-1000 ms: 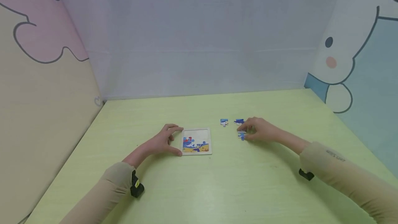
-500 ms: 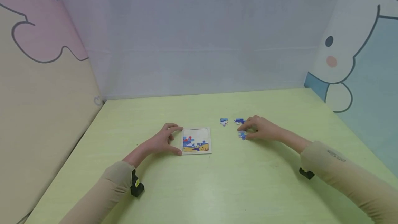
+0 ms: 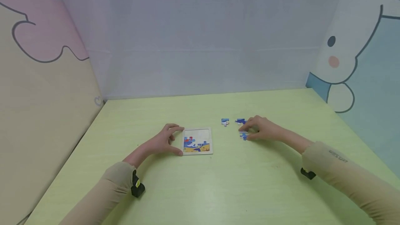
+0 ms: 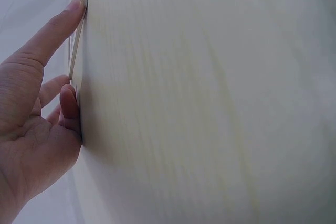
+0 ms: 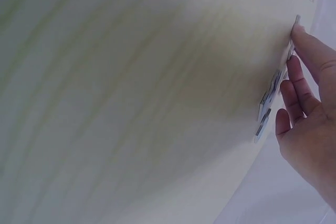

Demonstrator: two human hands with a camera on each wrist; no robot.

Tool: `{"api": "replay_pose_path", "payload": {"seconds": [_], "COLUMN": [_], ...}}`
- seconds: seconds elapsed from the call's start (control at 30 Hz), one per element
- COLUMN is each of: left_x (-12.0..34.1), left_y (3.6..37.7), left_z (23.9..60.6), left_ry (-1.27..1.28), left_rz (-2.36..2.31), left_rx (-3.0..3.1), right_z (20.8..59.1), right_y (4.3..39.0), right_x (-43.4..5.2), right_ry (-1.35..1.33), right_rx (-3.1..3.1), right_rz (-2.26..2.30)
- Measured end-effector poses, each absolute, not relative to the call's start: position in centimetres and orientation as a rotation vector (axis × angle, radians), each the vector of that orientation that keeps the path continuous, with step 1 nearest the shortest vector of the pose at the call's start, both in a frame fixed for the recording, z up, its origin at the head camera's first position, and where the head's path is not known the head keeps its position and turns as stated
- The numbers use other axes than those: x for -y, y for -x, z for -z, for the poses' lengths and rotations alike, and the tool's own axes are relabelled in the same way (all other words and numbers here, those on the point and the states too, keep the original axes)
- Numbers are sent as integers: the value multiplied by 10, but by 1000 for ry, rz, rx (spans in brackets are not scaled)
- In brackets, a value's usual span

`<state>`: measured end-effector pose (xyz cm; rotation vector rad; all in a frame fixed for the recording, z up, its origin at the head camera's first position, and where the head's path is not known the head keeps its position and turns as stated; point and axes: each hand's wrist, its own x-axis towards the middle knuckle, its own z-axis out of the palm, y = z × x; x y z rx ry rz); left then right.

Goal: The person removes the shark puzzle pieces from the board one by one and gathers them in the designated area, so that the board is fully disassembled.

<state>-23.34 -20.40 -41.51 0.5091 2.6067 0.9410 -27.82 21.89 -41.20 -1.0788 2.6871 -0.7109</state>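
A small square puzzle board (image 3: 197, 141), partly filled with blue, red and yellow pieces, lies on the pale green table (image 3: 200, 183). My left hand (image 3: 165, 141) rests at its left edge, with the thumb at the near corner and the index finger (image 4: 63, 22) straight against the far corner. My right hand (image 3: 260, 128) lies over loose pieces to the right of the board. Its fingertips (image 5: 286, 85) touch a blue piece (image 3: 243, 135) that lies flat on the table. Another blue piece (image 3: 240, 121) sits by the index fingertip, and a blue and white piece (image 3: 225, 122) lies apart to its left.
Padded walls with cartoon prints stand on the left (image 3: 43, 79), the back (image 3: 203, 44) and the right (image 3: 359, 61) of the table. A black wrist camera mount (image 3: 137, 185) shows under each beige sleeve.
My right hand has shifted very slightly over the loose pieces. The blue piece, the board and my left hand stay where they were.
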Motion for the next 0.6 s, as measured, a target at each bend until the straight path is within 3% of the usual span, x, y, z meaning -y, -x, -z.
{"api": "replay_pose_path", "payload": {"seconds": [0.6], "left_x": [207], "left_y": [237], "left_z": [420], "left_ry": [-560], "left_rz": [-944], "left_rx": [-2620], "right_z": [408], "right_y": [274], "right_x": [-217], "right_ry": [1080], "right_rx": [-2718], "right_rz": [655]}}
